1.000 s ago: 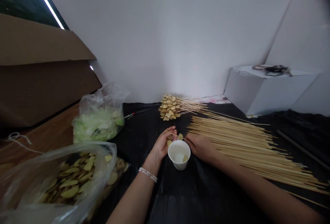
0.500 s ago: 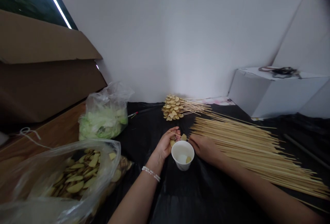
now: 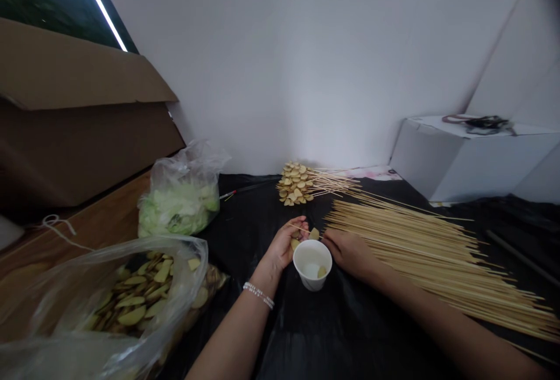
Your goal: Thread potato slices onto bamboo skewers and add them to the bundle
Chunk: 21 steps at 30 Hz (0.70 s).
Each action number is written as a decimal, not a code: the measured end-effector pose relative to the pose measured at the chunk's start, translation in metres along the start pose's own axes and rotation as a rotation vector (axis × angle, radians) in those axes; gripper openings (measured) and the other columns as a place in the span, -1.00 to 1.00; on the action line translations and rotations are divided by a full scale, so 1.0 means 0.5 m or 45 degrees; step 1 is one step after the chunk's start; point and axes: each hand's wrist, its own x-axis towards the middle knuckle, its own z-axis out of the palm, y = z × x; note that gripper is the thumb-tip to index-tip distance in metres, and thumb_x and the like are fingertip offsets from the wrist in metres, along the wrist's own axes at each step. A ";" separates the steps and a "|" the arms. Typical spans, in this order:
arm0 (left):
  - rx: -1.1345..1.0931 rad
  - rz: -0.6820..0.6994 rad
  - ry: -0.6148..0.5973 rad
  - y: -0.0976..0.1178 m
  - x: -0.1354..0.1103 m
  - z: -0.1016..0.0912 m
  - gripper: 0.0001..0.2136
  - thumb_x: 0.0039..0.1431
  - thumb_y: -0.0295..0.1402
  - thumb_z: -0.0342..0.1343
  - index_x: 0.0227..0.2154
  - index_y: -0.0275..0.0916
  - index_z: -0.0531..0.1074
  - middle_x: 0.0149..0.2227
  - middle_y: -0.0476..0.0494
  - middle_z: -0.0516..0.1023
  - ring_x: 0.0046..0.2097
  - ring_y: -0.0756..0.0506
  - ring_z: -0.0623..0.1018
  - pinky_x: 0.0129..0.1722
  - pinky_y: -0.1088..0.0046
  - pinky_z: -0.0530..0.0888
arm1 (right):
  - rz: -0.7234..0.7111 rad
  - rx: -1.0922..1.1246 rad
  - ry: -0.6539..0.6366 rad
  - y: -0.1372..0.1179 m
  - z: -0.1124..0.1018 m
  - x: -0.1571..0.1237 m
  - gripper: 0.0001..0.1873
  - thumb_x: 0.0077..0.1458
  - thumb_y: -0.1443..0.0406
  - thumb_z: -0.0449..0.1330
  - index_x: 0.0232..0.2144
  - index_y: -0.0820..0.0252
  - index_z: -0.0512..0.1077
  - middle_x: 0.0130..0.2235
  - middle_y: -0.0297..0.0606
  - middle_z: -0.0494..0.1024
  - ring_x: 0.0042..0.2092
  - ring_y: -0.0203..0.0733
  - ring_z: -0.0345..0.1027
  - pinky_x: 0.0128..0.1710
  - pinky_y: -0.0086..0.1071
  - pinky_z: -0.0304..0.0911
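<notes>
My left hand [image 3: 282, 245] is curled around a few potato slices [image 3: 295, 244], behind the left rim of a white paper cup [image 3: 310, 278]. A thin bamboo skewer [image 3: 300, 228] crosses from its fingers toward my right hand [image 3: 352, 253], with one potato slice [image 3: 314, 234] on or against it above the cup. My right hand is closed beside the cup's right rim, apparently around the skewer; its fingertips are partly hidden. Inside the cup lies a single potato piece [image 3: 322, 271].
Many loose bamboo skewers [image 3: 420, 252] spread to the right. Skewered potato slices [image 3: 295, 185] are piled at the back. On the left are a bag of potato slices [image 3: 199, 252], a bag of cut greens [image 3: 184, 173] and a cardboard box [image 3: 87, 147]. A white box [image 3: 433, 158] stands back right.
The whole view has shifted slightly, moving everything a little to the right in the picture. Both hands, the skewer and the cup keep nearly the same arrangement.
</notes>
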 end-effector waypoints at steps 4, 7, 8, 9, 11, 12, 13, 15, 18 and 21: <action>-0.001 -0.010 0.038 0.001 -0.003 0.002 -0.77 -0.04 -0.66 0.12 -0.28 -0.37 0.45 -0.43 -0.12 0.51 -0.48 0.06 0.50 -0.43 0.59 0.47 | 0.009 0.026 0.014 0.007 0.003 0.001 -0.69 0.27 0.23 -0.10 -0.43 0.16 0.33 -0.41 -0.28 0.48 -0.37 -0.26 0.30 -0.38 -0.41 0.02; -0.031 -0.031 0.069 0.001 -0.003 0.001 -0.80 0.00 -0.63 0.14 -0.27 -0.37 0.45 -0.42 -0.13 0.53 -0.48 0.06 0.51 -0.41 0.58 0.48 | 0.011 0.052 0.043 0.010 0.001 0.002 -0.67 0.28 0.23 -0.12 -0.43 0.16 0.33 -0.41 -0.28 0.47 -0.37 -0.26 0.30 -0.37 -0.41 0.04; -0.043 -0.035 0.070 0.001 -0.004 0.001 -0.81 0.01 -0.63 0.14 -0.27 -0.38 0.46 -0.42 -0.14 0.53 -0.48 0.06 0.51 -0.41 0.58 0.49 | 0.005 0.056 0.052 0.012 0.000 0.003 -0.67 0.28 0.22 -0.13 -0.43 0.16 0.33 -0.41 -0.27 0.47 -0.37 -0.26 0.30 -0.37 -0.41 0.04; -0.052 -0.035 0.066 0.002 -0.004 0.000 -0.81 0.02 -0.63 0.13 -0.27 -0.38 0.46 -0.43 -0.14 0.53 -0.48 0.06 0.52 -0.40 0.58 0.49 | 0.002 0.057 0.060 0.013 0.000 0.003 -0.67 0.28 0.22 -0.13 -0.43 0.16 0.33 -0.41 -0.27 0.47 -0.37 -0.26 0.30 -0.37 -0.41 0.04; -0.061 -0.030 0.042 0.003 -0.006 0.000 -0.81 0.04 -0.64 0.12 -0.26 -0.38 0.46 -0.44 -0.13 0.53 -0.47 0.05 0.52 -0.39 0.59 0.50 | 0.008 0.052 0.069 0.015 -0.001 0.004 -0.67 0.28 0.22 -0.13 -0.42 0.16 0.34 -0.41 -0.27 0.48 -0.37 -0.25 0.31 -0.37 -0.41 0.05; -0.065 -0.030 0.024 0.003 -0.007 0.001 -0.80 0.05 -0.64 0.11 -0.25 -0.39 0.47 -0.45 -0.13 0.53 -0.46 0.05 0.53 -0.39 0.60 0.50 | 0.016 0.053 0.075 0.016 -0.001 0.004 -0.67 0.28 0.21 -0.13 -0.41 0.16 0.35 -0.41 -0.27 0.48 -0.37 -0.24 0.32 -0.37 -0.41 0.05; -0.075 -0.033 0.008 0.004 -0.008 0.001 -0.79 0.05 -0.65 0.10 -0.23 -0.39 0.47 -0.44 -0.13 0.53 -0.44 0.05 0.54 -0.37 0.60 0.50 | 0.027 0.058 0.084 0.017 -0.001 0.004 -0.67 0.28 0.21 -0.13 -0.39 0.16 0.36 -0.40 -0.26 0.49 -0.36 -0.24 0.33 -0.36 -0.41 0.06; -0.121 -0.040 -0.010 0.007 -0.009 0.001 -0.77 0.07 -0.67 0.08 -0.19 -0.41 0.47 -0.40 -0.17 0.54 -0.39 0.04 0.56 -0.30 0.59 0.51 | 0.049 0.086 0.106 0.018 -0.003 0.004 -0.68 0.28 0.22 -0.13 -0.33 0.16 0.38 -0.37 -0.25 0.51 -0.33 -0.23 0.35 -0.35 -0.41 0.08; -0.222 -0.034 0.007 0.011 -0.007 0.000 -0.77 0.12 -0.66 0.04 -0.16 -0.43 0.46 -0.28 -0.28 0.57 -0.29 0.00 0.59 -0.23 0.55 0.53 | 0.063 0.114 0.132 0.018 -0.006 0.003 -0.69 0.28 0.23 -0.13 -0.28 0.17 0.39 -0.34 -0.23 0.53 -0.29 -0.21 0.37 -0.31 -0.41 0.10; -0.319 -0.012 0.068 0.017 -0.002 -0.003 -0.82 0.17 -0.61 0.03 -0.19 -0.42 0.46 -0.24 -0.29 0.57 -0.31 -0.01 0.59 -0.28 0.55 0.55 | 0.062 0.121 0.132 0.019 -0.006 0.003 -0.70 0.28 0.24 -0.12 -0.28 0.16 0.39 -0.35 -0.24 0.53 -0.29 -0.21 0.37 -0.30 -0.41 0.11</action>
